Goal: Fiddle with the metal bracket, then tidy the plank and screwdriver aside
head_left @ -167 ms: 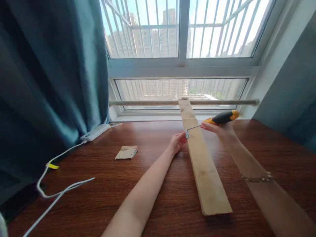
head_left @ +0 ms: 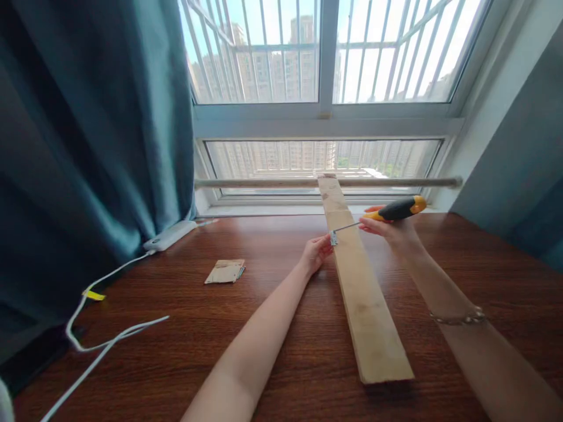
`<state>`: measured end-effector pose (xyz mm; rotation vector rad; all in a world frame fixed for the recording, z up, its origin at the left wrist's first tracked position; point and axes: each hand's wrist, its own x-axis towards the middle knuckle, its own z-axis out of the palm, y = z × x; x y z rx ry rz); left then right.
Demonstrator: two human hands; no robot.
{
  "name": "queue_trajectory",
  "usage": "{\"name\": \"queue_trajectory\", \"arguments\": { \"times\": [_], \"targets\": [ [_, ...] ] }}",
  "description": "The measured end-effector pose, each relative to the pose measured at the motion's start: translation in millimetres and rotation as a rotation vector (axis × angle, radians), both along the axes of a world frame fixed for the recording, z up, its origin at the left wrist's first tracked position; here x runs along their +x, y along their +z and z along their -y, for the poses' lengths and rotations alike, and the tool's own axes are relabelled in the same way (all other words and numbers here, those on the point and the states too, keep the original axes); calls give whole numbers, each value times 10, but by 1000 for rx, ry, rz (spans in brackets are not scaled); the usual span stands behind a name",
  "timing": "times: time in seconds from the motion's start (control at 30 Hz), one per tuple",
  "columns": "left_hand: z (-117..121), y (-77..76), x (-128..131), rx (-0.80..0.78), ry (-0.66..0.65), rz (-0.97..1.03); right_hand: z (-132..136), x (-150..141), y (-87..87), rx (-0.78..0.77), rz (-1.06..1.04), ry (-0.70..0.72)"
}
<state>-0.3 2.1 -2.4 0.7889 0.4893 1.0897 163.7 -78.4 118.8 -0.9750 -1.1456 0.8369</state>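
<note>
A long pale wooden board (head_left: 367, 293) slopes from the tabletop up to a rail by the window. Against its left edge sits a small metal bracket (head_left: 333, 238), pinched in the fingers of my left hand (head_left: 317, 253). My right hand (head_left: 387, 227) is closed on a screwdriver (head_left: 396, 208) with a black and yellow handle. The screwdriver's thin shaft crosses over the board, and its tip meets the top of the bracket. Whether a screw is under the tip is too small to tell.
A folded piece of cardboard (head_left: 225, 272) lies left on the brown wooden table (head_left: 176, 363). White cables (head_left: 109, 343) and a white power strip (head_left: 170, 235) are beside the blue curtain (head_left: 132, 117). The rail (head_left: 264, 183) runs across below the window.
The fingers of my right hand have shifted slightly around the front of the screwdriver handle. My left hand, the bracket and the board stay in place.
</note>
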Motion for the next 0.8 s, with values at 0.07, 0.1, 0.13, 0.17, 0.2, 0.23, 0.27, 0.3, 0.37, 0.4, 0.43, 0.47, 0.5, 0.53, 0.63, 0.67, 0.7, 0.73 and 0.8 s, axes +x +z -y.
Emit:
{"name": "queue_trajectory", "arguments": {
  "times": [0.07,0.1,0.13,0.17,0.2,0.23,0.27,0.3,0.37,0.4,0.43,0.47,0.5,0.53,0.63,0.67,0.7,0.73,0.8],
  "targets": [
    [-13,-16,-1,10,-12,11,-12,-10,-5,-16,10,-28],
    [-16,-20,-2,15,-17,14,-20,-17,-10,-21,21,-53],
    [-16,-19,-3,17,-19,14,-27,-25,-17,-19,32,-86],
    [-12,-15,-4,18,-19,11,-34,-36,-25,-11,42,-121],
    [-6,-6,-5,17,-15,8,-38,-49,-34,4,51,-160],
    [3,6,-6,14,-10,3,-41,-65,-45,21,60,-200],
    [12,18,-7,10,-5,-3,-42,-83,-57,38,71,-237],
    [19,29,-8,5,-1,-8,-43,-102,-72,55,82,-277],
    [24,37,-8,-2,4,-11,-50,-137,-112,86,98,-359],
    [19,31,-7,-2,4,-8,-59,-151,-139,102,94,-392],
    [10,20,-6,0,4,-5,-74,-161,-168,118,78,-417],
    [-2,4,-4,3,3,-2,-95,-167,-200,131,51,-437],
    [-17,-15,-2,7,0,1,-119,-169,-231,138,12,-450],
    [-32,-35,-1,12,-5,4,-144,-167,-259,140,-37,-454],
    [-69,-83,0,34,-25,17,-213,-139,-300,124,-215,-436],
    [-74,-91,-1,41,-28,23,-228,-123,-295,109,-270,-416],
    [-76,-94,-3,45,-30,28,-240,-100,-283,87,-319,-397],
    [-75,-93,-5,45,-31,30,-249,-70,-265,60,-361,-383],
    [-67,-83,-8,35,-31,34,-269,21,-224,10,-430,-379]
  ]
}}
